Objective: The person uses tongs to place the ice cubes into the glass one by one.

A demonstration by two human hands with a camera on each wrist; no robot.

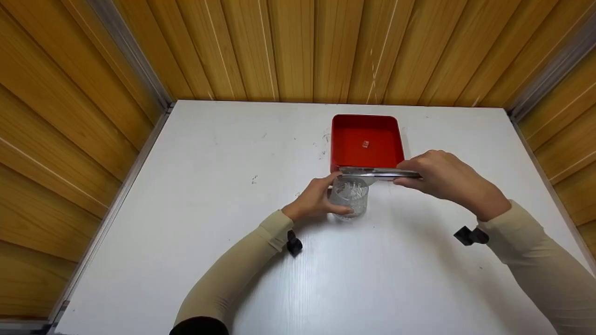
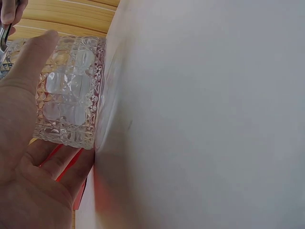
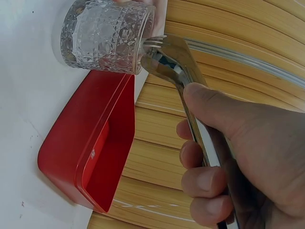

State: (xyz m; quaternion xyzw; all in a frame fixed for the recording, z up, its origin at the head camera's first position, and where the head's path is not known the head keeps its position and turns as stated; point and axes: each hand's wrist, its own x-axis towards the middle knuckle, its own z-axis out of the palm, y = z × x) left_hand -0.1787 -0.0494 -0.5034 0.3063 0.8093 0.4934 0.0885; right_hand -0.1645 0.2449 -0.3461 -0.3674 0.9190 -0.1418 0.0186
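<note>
A clear cut-glass tumbler stands upright on the white table. My left hand steadies it, thumb on the near side and fingers round the far side; in the left wrist view the thumb lies along the patterned glass. My right hand grips metal serving tongs by the handles, held nearly level over the tumbler's mouth. Up close in the right wrist view, the tongs have a forked tip and a spoon-shaped tip right at the glass rim. Whether anything sits between these tips, I cannot tell.
Just behind the tumbler is a square red tray with raised walls. A small clear-and-white piece shows on its floor. Wood-panelled walls enclose the table at the back and sides.
</note>
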